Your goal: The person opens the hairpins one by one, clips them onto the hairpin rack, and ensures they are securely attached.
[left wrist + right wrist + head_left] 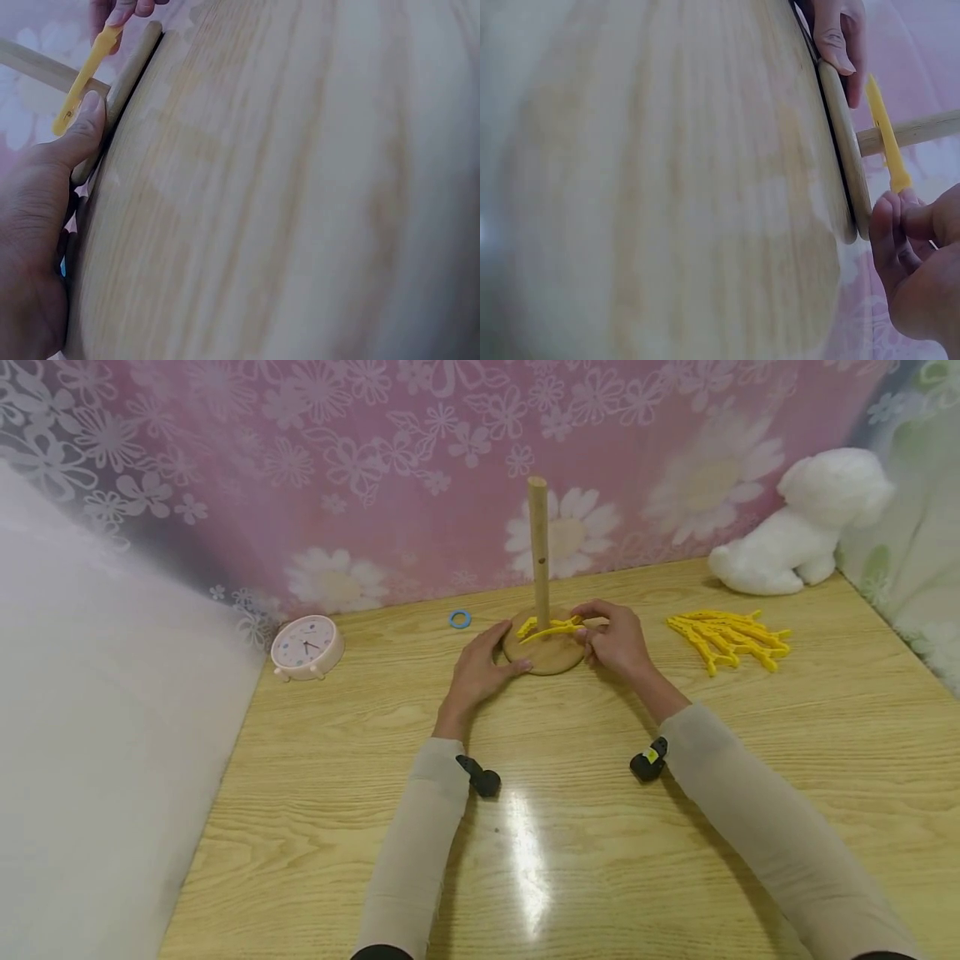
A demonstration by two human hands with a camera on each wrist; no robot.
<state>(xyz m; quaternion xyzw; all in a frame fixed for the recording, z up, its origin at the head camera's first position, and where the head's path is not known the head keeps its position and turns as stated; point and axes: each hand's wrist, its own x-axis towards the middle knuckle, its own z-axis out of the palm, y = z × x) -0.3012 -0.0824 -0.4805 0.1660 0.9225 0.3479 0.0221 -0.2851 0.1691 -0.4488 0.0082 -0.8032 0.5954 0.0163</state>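
An upright wooden post [539, 552] rises from a round wooden base [551, 662] lying flat on the table. My left hand [480, 667] holds the base's left edge, thumb at the near rim and fingers at the far side. Between thumb and fingers, my right hand [617, 639] pinches the right end of a yellow forked plastic piece [546, 632]. The piece sits low beside the post, one arm passing in front of it; whether it touches the base is unclear. From the right wrist view, the yellow piece [885, 133] crosses the post just above the base.
Several more yellow forked pieces [731, 639] lie in a pile on the right. A blue ring [460, 619] is behind my left hand. A pink clock [307, 647] stands at the left and a white plush dog [806, 527] at the back right, before a flowered wall.
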